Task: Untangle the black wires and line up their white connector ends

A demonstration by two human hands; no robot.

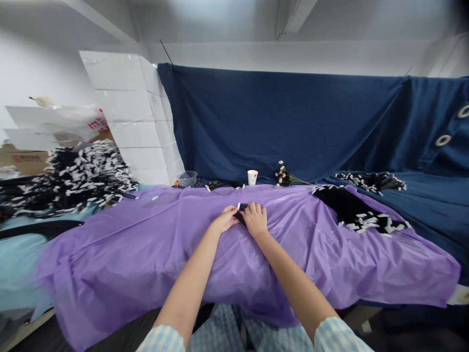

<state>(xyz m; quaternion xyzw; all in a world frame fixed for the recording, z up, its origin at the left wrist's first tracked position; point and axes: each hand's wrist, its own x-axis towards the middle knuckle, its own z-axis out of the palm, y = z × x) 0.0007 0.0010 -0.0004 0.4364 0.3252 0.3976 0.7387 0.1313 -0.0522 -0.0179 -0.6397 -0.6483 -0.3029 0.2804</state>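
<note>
My left hand (225,218) and my right hand (255,218) meet over the middle of a purple plastic sheet (146,244) that covers the table. Between them they pinch a small black strap with a white tag (242,211). The fingers of both hands are curled round it. Most of the strap is hidden under my right hand's fingers.
A big heap of black straps with white tags (80,176) lies at the left, and two smaller heaps (361,215) at the right. At the back stand a clear bowl (187,178), a white paper cup (252,177) and a small flower sprig (284,177). Blue cloth (293,122) hangs behind.
</note>
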